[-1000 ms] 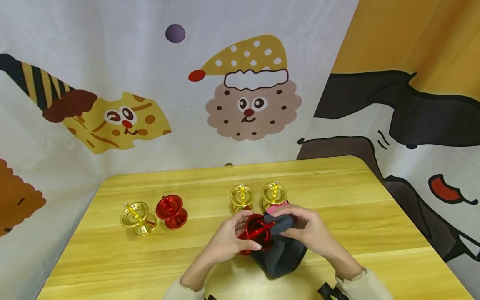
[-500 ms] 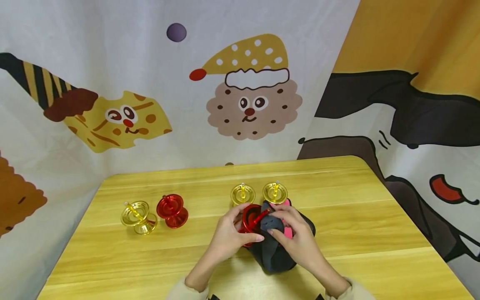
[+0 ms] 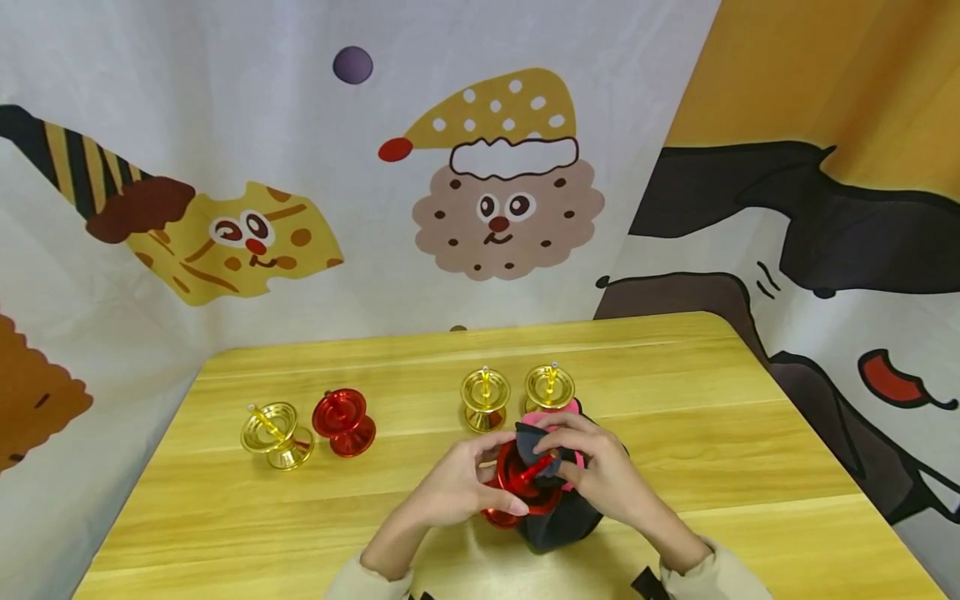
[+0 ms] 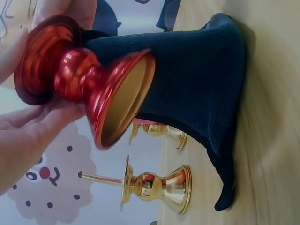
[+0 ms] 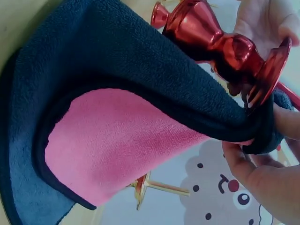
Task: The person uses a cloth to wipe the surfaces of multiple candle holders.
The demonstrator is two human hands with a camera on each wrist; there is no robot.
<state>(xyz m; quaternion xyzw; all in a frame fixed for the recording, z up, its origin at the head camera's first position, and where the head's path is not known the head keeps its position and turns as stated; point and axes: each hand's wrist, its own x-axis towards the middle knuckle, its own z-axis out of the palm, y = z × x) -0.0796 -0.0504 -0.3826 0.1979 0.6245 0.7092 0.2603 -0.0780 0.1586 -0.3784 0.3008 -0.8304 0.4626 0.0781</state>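
Observation:
My left hand grips a red metallic candle holder by its dish, thumb along the near rim. It is tilted; the left wrist view shows the hollow underside of its foot. My right hand pinches a bunched fold of a cloth, dark grey on one side and pink on the other. That fold lies in the dish against the red central stem. The rest of the cloth hangs down to the table below the right hand.
Two gold candle holders stand just beyond the hands. Further left are another gold holder and a red one. The wooden table ends at a printed curtain behind.
The red candle holder moved slightly away, then back nearer and a little right. The right hand's cloth fold shifted from the stem's tip into the dish. The standing holders stayed put.

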